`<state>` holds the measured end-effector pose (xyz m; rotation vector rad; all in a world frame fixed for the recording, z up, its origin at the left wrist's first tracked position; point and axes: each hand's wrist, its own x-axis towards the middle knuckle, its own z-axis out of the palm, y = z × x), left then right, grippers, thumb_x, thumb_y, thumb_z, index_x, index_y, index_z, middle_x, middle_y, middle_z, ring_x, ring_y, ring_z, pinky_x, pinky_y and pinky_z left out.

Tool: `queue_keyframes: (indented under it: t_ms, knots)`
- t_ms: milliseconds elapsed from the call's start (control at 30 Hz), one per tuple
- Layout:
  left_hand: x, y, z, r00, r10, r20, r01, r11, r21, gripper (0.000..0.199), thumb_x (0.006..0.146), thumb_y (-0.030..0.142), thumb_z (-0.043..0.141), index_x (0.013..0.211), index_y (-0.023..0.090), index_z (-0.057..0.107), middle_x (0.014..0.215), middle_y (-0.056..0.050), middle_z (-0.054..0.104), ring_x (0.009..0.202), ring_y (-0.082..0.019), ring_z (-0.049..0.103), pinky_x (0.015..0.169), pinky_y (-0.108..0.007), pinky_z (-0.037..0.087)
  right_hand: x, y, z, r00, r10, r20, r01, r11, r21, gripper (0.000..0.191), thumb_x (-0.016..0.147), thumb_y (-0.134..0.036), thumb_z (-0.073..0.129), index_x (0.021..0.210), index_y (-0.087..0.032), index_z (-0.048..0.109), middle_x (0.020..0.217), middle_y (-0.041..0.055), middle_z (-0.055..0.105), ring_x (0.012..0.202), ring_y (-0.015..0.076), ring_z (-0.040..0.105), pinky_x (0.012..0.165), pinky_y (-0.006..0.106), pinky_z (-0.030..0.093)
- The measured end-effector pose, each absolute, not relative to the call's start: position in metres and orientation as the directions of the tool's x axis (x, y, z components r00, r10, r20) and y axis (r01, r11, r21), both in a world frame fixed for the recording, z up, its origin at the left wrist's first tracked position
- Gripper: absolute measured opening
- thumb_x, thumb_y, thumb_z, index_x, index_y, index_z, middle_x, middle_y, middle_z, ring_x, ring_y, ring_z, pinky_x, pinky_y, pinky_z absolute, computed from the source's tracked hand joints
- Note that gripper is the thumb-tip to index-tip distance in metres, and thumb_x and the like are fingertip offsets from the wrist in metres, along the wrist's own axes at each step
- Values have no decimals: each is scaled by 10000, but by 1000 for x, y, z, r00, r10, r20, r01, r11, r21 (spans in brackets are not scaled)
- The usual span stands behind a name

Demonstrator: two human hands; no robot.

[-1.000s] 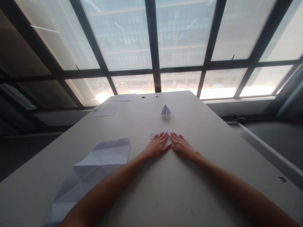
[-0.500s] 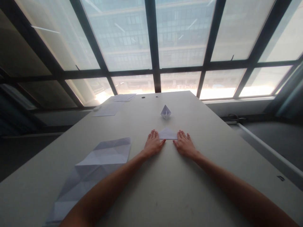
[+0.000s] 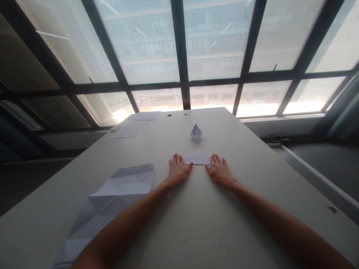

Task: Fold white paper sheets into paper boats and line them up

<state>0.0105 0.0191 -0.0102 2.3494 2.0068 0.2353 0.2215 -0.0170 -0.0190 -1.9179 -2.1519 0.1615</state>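
Note:
A small folded sheet of white paper point(image 3: 198, 159) lies flat on the table, its visible part shaped like a low triangle with a straight near edge. My left hand point(image 3: 180, 169) rests at its left end, palm down with fingers spread. At the right end, my right hand point(image 3: 218, 170) presses flat with its fingers stretched out, covering that corner. Just beyond the folded paper stands a folded paper boat point(image 3: 196, 133) with a pointed middle.
A large creased sheet of paper point(image 3: 120, 198) lies at the left, partly behind my left forearm. Several flat sheets point(image 3: 129, 129) lie at the table's far left. The white table point(image 3: 252, 168) runs up toward tall windows point(image 3: 213, 41).
My left hand has slid a little to the left along the folded paper, showing more of its near edge. My right hand has stayed in place.

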Motion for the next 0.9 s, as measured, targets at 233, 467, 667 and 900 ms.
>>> queue_keyframes:
  t_ms: [233,467,667,900]
  knots:
    - [11,20,-7,186,925,330,956,-248,156,656,974,429,366,1456,-16,349,1594,-251,132,1492,-352,-13,1186,-549,87,221,-17,-20,-99,989,112,958,125,-259,682,983,-445,296,1503,-4,286,1587,208,220,1483,292,139,1182,516,66]
    - [20,14,-8,659,719,223,689,-695,204,480,1004,364,371,1441,182,453,1569,-88,331,1472,-219,240,1200,-420,204,220,-18,-20,-75,986,149,949,117,-292,642,976,-422,380,1483,-30,343,1572,201,276,1472,283,180,1175,489,79]
    - [18,11,-8,721,675,154,646,-736,204,548,1003,465,382,1491,215,386,1569,-84,327,1460,-244,272,1188,-434,208,227,-14,-12,-24,963,269,911,132,-390,410,1006,-343,377,1260,-118,608,1373,167,562,1303,245,456,1099,376,270]
    - [18,8,-1,772,592,231,572,-806,155,436,975,397,487,1396,289,511,1475,-34,489,1304,-286,446,1063,-458,377,229,-16,-6,-75,925,373,911,215,-352,252,958,-315,510,1089,-182,679,1106,122,651,1070,252,521,950,343,367]
